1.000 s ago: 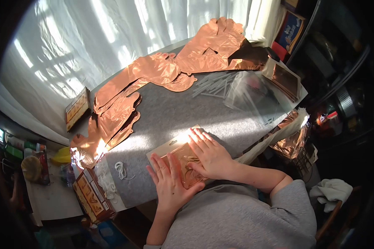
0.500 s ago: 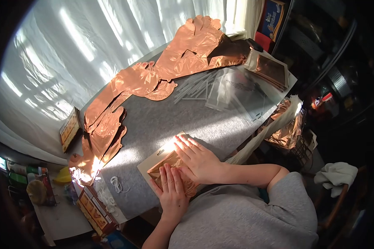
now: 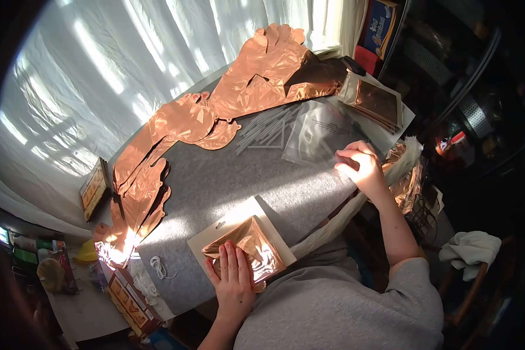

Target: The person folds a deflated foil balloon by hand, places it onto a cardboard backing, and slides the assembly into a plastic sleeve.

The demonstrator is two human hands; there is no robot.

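Note:
My left hand point(image 3: 234, 280) lies flat with fingers stretched over a folded copper-coloured foil balloon point(image 3: 263, 248). Beneath that balloon is a cream card point(image 3: 256, 207) with a hanging slot, close to my body at the table's near edge. Off to the right, my right hand point(image 3: 364, 169) is closed in a pinch on the edge of a clear plastic bag point(image 3: 315, 137). The bag has small print on it and rests partly on the grey table cover. Thin clear plastic straws point(image 3: 262, 131) lie just left of the bag.
Flat copper foil balloons point(image 3: 181, 119) line the table's far and left edges. A stack of packed cards point(image 3: 379, 105) sits at the back right. White string point(image 3: 160, 267) and a printed box point(image 3: 131, 303) are at the left. A cream cloth strip point(image 3: 326, 230) runs along the near edge.
My right hand has left the folded balloon and moved right to the clear bag, which has shifted. My left hand stays on the balloon, and more of the card shows.

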